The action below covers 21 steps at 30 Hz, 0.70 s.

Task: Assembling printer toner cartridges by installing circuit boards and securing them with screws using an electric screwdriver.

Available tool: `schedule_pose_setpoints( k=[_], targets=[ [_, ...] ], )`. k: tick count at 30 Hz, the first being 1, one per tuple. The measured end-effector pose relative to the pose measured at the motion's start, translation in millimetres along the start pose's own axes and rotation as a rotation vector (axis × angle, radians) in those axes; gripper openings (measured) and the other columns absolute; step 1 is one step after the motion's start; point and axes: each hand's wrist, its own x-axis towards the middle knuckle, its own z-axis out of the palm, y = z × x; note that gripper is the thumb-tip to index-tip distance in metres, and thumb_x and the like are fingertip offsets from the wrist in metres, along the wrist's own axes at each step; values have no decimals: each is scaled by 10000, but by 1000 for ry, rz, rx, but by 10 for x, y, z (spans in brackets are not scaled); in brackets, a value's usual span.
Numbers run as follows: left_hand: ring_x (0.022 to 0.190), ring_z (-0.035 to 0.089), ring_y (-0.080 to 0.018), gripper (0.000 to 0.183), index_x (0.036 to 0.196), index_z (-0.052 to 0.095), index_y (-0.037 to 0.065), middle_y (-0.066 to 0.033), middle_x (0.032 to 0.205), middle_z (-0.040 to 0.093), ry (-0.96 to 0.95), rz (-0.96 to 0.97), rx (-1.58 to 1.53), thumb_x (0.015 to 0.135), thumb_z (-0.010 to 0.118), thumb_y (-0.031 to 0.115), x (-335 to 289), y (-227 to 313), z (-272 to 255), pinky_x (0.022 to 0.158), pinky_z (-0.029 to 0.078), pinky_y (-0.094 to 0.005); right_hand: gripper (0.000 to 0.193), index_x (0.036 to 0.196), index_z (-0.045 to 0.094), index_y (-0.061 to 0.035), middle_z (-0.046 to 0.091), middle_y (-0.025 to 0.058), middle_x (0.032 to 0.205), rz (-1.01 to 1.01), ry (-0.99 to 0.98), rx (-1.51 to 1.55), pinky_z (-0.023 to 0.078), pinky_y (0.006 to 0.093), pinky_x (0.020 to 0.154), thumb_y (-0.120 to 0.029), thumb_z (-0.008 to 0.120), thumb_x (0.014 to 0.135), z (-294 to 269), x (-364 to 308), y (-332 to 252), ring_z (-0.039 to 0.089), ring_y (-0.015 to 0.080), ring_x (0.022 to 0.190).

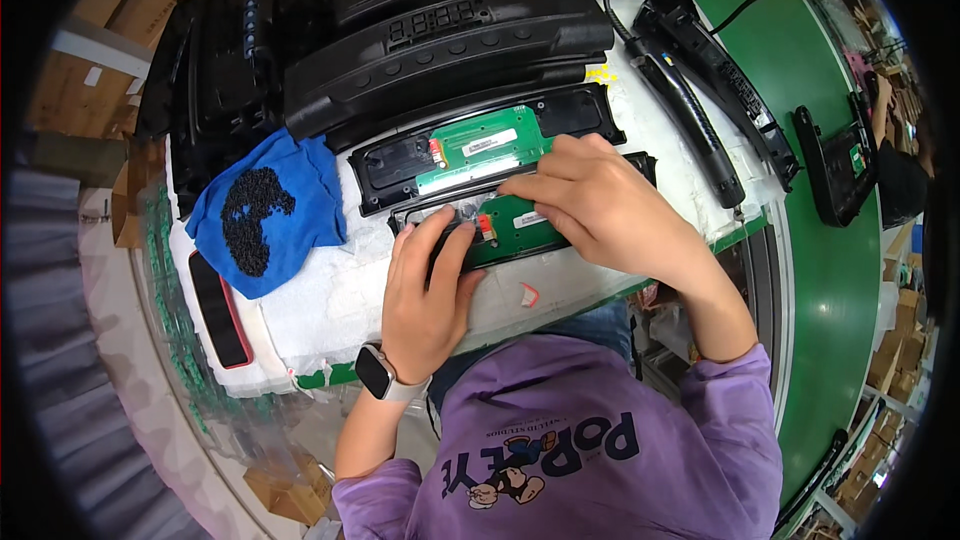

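Observation:
Before me on the white-covered bench lies a long black plastic panel (648, 168) with a green circuit board (508, 224) in it. My left hand (428, 275) grips its left end, fingers bent over the top. My right hand (610, 205) reaches over the board from the right, its fingertips closed together near the panel's far edge; whatever they hold, if anything, is hidden. A red-and-white connector (486, 227) shows between my hands. Just behind lies a second black panel (385, 162) with its own green board (480, 140).
A blue cloth (315, 180) bears a heap of small black screws (250, 220) at left, beside a red-edged phone (220, 310). Black housings (450, 50) crowd the back. A black electric screwdriver (695, 125) with a cable lies right. A green conveyor (825, 310) carries another black housing (838, 165).

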Motion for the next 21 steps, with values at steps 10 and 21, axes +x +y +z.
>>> schedule_pose_setpoints(
  k=[10,21],
  targets=[
    [1090,511,-334,451,1127,566,43,-159,1212,496,-29,13,64,694,680,-6,-9,16,10,959,383,-453,326,1014,640,-63,503,64,823,67,32,-29,404,341,700,-30,674,692,16,-22,-43,508,237,799],
    [1069,536,-256,400,1112,610,84,-92,1129,573,-142,112,215,718,590,18,45,40,-48,931,357,-429,415,978,642,-60,471,61,838,214,190,-59,404,342,693,-89,751,579,13,-98,-25,499,233,805]
  ],
)
